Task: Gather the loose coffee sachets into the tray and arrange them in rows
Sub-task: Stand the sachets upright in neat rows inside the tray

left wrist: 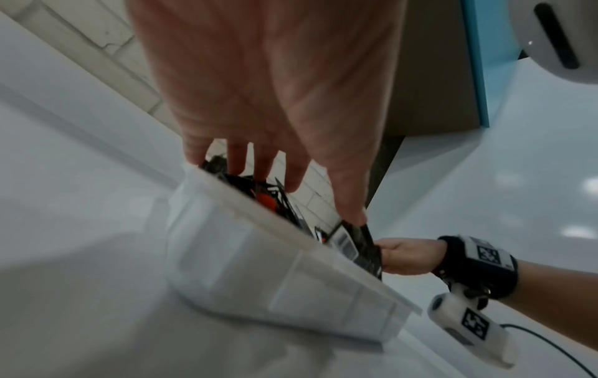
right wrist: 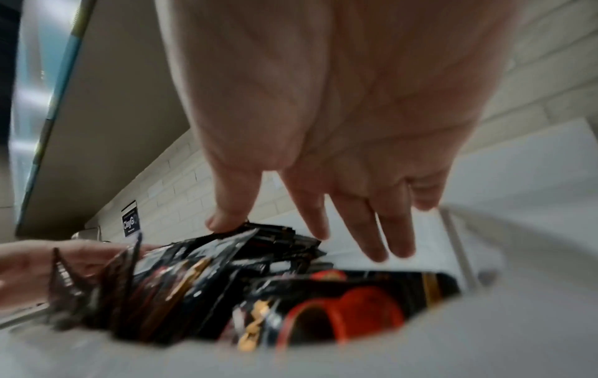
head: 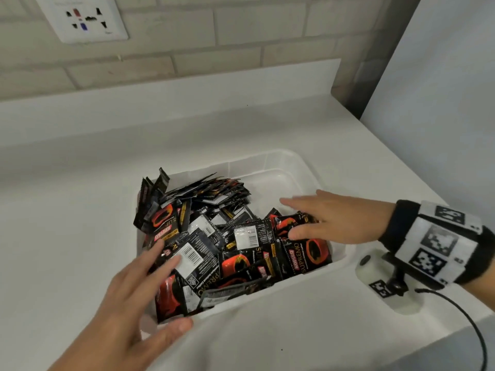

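A white plastic tray (head: 281,159) sits on the counter, heaped with several black and red coffee sachets (head: 241,239) lying jumbled; some stand on edge at its far left. My left hand (head: 139,285) reaches in from the near left, its straight fingers resting on a barcode-side sachet and its thumb by the tray's front rim. My right hand (head: 329,218) comes in from the right with fingers straight, its thumb touching a sachet. The left wrist view shows the left hand (left wrist: 268,163) over the tray wall (left wrist: 258,268). The right wrist view shows the right hand (right wrist: 323,204) spread above the sachets (right wrist: 258,281).
The white counter (head: 80,223) runs back to a raised ledge and a brick wall with a socket plate (head: 80,20). A pale panel (head: 442,103) bounds the right side. The wrist camera (head: 385,279) and its black cable hang under my right wrist, near the counter's edge.
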